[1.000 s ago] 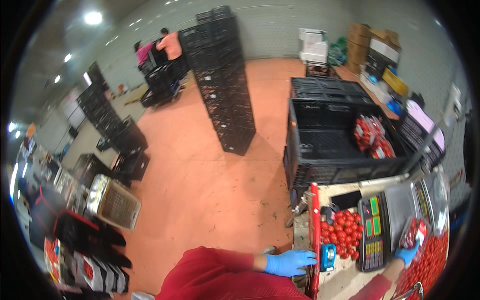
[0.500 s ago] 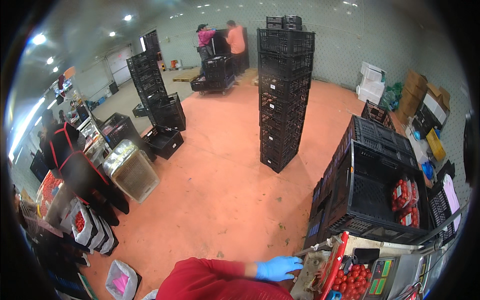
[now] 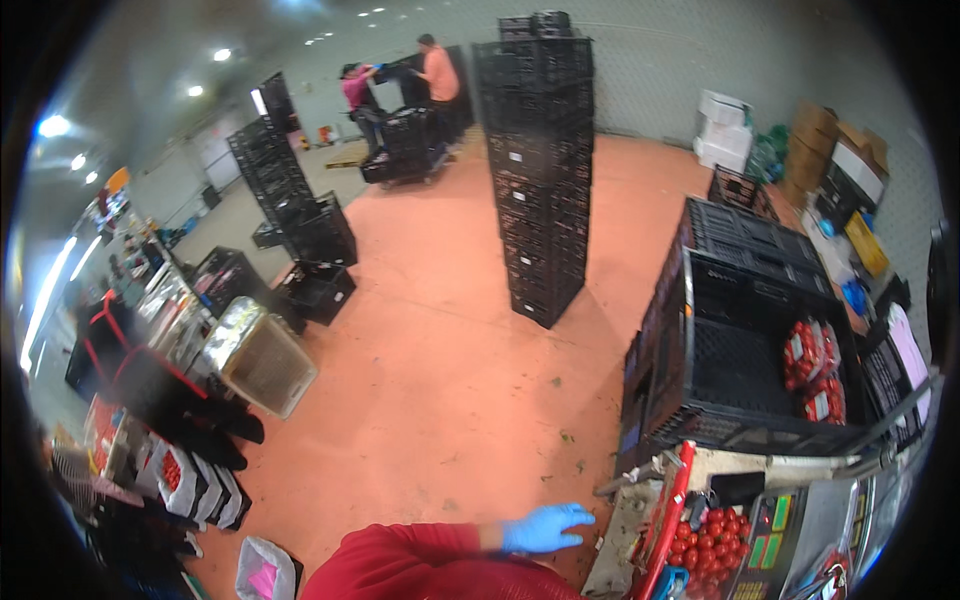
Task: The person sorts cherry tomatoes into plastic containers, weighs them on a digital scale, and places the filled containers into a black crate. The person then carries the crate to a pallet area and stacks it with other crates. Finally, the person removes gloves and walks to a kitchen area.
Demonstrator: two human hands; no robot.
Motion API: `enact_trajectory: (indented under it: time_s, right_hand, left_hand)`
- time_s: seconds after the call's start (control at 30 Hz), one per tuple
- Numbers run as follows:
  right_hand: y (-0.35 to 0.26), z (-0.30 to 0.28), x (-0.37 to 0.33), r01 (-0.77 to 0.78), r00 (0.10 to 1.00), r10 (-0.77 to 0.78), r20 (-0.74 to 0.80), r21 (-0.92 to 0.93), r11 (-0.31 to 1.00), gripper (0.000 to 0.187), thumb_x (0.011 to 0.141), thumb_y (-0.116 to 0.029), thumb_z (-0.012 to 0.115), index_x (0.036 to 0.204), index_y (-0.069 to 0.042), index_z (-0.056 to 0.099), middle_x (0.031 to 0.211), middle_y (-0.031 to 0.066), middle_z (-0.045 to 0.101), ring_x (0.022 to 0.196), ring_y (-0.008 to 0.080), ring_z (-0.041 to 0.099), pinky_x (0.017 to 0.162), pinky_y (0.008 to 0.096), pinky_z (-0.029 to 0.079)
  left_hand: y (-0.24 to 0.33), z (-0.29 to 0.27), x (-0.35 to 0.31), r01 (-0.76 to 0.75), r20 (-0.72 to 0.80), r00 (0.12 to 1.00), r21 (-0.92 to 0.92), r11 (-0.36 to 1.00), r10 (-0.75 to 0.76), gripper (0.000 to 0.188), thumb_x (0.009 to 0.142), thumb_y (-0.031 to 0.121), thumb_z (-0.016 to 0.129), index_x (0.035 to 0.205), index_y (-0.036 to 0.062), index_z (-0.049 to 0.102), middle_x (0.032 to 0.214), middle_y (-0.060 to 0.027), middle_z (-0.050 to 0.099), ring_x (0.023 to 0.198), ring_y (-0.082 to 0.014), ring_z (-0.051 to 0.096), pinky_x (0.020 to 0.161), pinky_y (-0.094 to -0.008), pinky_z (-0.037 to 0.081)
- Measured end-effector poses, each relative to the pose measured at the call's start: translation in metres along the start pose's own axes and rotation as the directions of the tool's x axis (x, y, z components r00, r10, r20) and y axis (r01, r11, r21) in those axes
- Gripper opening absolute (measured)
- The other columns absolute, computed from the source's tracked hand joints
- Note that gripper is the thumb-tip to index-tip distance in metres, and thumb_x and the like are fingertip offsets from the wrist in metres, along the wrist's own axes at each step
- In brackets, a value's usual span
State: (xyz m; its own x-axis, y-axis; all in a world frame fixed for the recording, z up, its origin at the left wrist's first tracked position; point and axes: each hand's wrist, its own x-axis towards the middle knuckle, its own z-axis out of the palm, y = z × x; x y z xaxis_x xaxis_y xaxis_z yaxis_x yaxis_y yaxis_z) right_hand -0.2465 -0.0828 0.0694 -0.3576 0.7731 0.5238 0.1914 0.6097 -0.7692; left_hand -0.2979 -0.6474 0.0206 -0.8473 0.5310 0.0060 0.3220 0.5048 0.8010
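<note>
My left hand point(image 3: 545, 528), in a blue glove and red sleeve, reaches across the front of me. Its fingers are stretched out and hold nothing. Just right of the fingertips is a worn, dirty ledge point(image 3: 622, 535); a small gap shows between them. Beyond a red rail point(image 3: 672, 525) lies a heap of red tomatoes point(image 3: 710, 545). A small blue shape point(image 3: 673, 582) shows at the heap's lower edge; I cannot tell whether it is my right glove. Right of the tomatoes are a scale with green displays point(image 3: 768, 550) and a dark flat object point(image 3: 737, 487).
A large black crate point(image 3: 735, 360) holding packed tomatoes point(image 3: 812, 360) stands at the right. A tall crate stack point(image 3: 540, 190) rises mid-floor. At left are a tilted pale bin point(image 3: 265, 360), lined crates point(image 3: 180, 480) and a person in red straps point(image 3: 140, 370). Two people work far back.
The view has shifted, so most things sit higher and further left. My left hand has drawn slightly away from the worn ledge. The far person in pink now has an arm stretched out.
</note>
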Motion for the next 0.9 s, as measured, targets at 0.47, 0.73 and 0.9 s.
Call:
enact_trajectory:
  time_s: [0.47, 0.73, 0.9]
  right_hand:
    - [-0.190, 0.192, 0.020, -0.413, 0.772, 0.198, 0.603, 0.239, 0.879, 0.033, 0.086, -0.028, 0.061, 0.115, -0.014, 0.059, 0.103, -0.0014, 0.059, 0.093, 0.0125, 0.054, 0.074, 0.0311, 0.044]
    - [-0.165, 0.231, 0.088, -0.229, 0.922, 0.206, 0.328, 0.034, 0.973, 0.037, 0.075, -0.022, 0.071, 0.103, 0.000, 0.062, 0.093, 0.0108, 0.066, 0.085, 0.0200, 0.060, 0.076, 0.0327, 0.047]
    - [-0.162, 0.254, 0.146, 0.043, 0.981, 0.065, 0.181, -0.536, 0.843, 0.043, 0.070, -0.028, 0.069, 0.106, -0.005, 0.063, 0.099, 0.0198, 0.063, 0.095, 0.0349, 0.060, 0.082, 0.0416, 0.048]
  left_hand:
    - [-0.019, -0.130, 0.133, 0.097, -0.101, 0.950, -0.806, 0.584, -0.297, 0.037, 0.093, 0.019, 0.054, 0.125, 0.0010, 0.051, 0.109, -0.0118, 0.061, 0.102, -0.0206, 0.059, 0.092, -0.0345, 0.047]
    - [-0.002, -0.148, 0.248, 0.070, -0.075, 0.957, -0.877, 0.475, -0.280, 0.044, 0.093, 0.022, 0.055, 0.129, -0.0001, 0.044, 0.108, -0.0123, 0.059, 0.101, -0.0213, 0.058, 0.092, -0.0369, 0.047]
    - [0.004, -0.152, 0.318, 0.091, -0.162, 0.929, -0.773, 0.628, -0.334, 0.052, 0.090, 0.023, 0.060, 0.132, -0.0010, 0.041, 0.108, -0.0108, 0.059, 0.100, -0.0184, 0.057, 0.089, -0.0347, 0.046]
